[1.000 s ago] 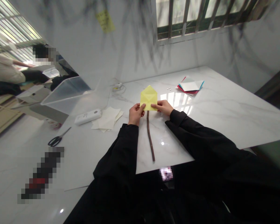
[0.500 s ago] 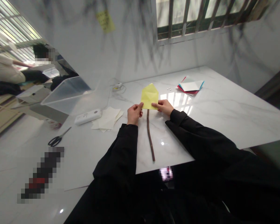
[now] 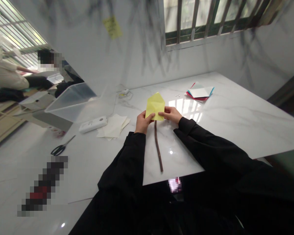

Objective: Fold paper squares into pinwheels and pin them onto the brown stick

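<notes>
Between my hands is a sheet of yellow paper (image 3: pixel 155 105) with a pointed top edge and faint creases. My left hand (image 3: pixel 143 122) pinches its lower left part, the thumb lying on the front. At the lower right, my right hand (image 3: pixel 171 114) grips it, thumb on the front as well. The fingers behind the paper are partly hidden. Below the paper a thin brown stick (image 3: pixel 157 147) lies on the white table, running toward the front edge; the paper hides its upper end.
Left of my hands lie cream paper sheets (image 3: pixel 114 127), a white oblong device (image 3: pixel 93 124) and scissors (image 3: pixel 61 148). A clear plastic bin (image 3: pixel 68 101) stands behind them. Coloured sheets (image 3: pixel 200 92) and tiny white pieces (image 3: pixel 177 95) lie at the back right. Other people sit at far left.
My left thumb has moved inward across the paper's lower front, closer to my right thumb. The paper has shifted slightly left and down in view and tilted a little.
</notes>
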A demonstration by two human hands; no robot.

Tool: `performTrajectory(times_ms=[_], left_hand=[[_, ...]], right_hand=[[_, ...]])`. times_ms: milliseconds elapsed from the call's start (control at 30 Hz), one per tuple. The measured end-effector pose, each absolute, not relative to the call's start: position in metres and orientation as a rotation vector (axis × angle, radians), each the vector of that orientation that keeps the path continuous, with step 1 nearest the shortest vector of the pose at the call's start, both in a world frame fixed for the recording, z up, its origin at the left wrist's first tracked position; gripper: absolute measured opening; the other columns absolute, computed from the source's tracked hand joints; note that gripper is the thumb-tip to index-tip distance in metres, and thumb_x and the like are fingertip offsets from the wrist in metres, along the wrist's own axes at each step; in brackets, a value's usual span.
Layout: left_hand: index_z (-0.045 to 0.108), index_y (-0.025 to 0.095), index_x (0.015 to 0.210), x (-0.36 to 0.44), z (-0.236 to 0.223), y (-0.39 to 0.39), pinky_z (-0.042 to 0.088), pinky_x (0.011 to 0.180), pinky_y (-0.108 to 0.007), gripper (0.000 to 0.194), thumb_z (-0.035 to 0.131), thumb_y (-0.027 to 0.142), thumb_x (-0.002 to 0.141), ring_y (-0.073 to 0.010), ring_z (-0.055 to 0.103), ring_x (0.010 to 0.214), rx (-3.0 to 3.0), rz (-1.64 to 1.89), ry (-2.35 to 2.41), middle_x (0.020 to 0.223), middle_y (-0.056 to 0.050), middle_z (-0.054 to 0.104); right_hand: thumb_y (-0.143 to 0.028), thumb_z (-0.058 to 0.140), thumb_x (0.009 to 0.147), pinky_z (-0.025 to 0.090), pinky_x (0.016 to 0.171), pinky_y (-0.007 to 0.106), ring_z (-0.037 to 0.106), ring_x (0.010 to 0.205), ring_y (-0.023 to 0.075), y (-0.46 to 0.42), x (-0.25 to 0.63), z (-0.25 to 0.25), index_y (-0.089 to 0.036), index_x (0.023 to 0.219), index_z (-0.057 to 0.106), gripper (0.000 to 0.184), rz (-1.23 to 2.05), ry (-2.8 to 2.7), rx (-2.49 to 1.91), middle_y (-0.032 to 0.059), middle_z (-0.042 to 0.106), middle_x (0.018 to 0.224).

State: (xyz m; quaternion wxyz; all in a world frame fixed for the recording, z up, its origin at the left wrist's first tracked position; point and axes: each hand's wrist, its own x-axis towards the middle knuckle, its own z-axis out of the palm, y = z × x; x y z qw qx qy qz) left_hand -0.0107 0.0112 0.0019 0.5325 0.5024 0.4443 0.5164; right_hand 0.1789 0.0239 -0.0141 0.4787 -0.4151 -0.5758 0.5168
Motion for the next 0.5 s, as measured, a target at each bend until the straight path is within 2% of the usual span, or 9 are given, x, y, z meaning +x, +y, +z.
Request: performTrajectory(times_ms=[100,167,367,500], left_hand=[[0.075,0.014,0.101,-0.0117,0.0002,0.0121,0.056,0.063,-0.025,0.052,0.091,0.039,0.059,-0.0184,0.070,0.076,1.221,1.146,1.049,0.095,-0.008,0.077],[0.074,0.013,0.101,-0.0109,-0.0006,0.0122,0.058,0.067,-0.030,0.053,0.092,0.038,0.058,-0.0210,0.072,0.078,1.218,1.102,1.018,0.096,-0.008,0.078],[0.068,0.014,0.102,-0.0103,0.0011,0.0129,0.061,0.084,-0.036,0.056,0.094,0.034,0.057,-0.0221,0.074,0.088,1.091,1.239,0.960,0.099,-0.008,0.077],[0.065,0.016,0.106,-0.0078,0.0006,0.0110,0.060,0.091,-0.039,0.059,0.095,0.035,0.059,-0.0246,0.074,0.099,1.028,1.277,0.916,0.106,-0.010,0.077]], right_hand=[[-0.049,0.087,0.063,0.043,0.053,0.022,0.062,0.070,0.0138,0.0248,0.1795,-0.0148,-0.016,0.110,0.070,0.060,1.228,-1.320,-1.010,0.0081,0.076,0.099],[-0.049,0.088,0.063,0.043,0.053,0.022,0.064,0.071,0.0144,0.0252,0.1792,-0.0160,-0.017,0.108,0.069,0.059,1.257,-1.255,-0.998,0.0079,0.076,0.101],[-0.052,0.090,0.063,0.042,0.049,0.022,0.053,0.053,0.0088,0.0255,0.1747,-0.0197,-0.014,0.090,0.071,0.050,1.314,-1.156,-0.972,0.0021,0.069,0.071],[-0.050,0.093,0.062,0.043,0.048,0.022,0.053,0.052,0.0093,0.0229,0.1699,-0.0208,-0.014,0.084,0.070,0.048,1.323,-1.145,-1.018,0.0023,0.066,0.065]])
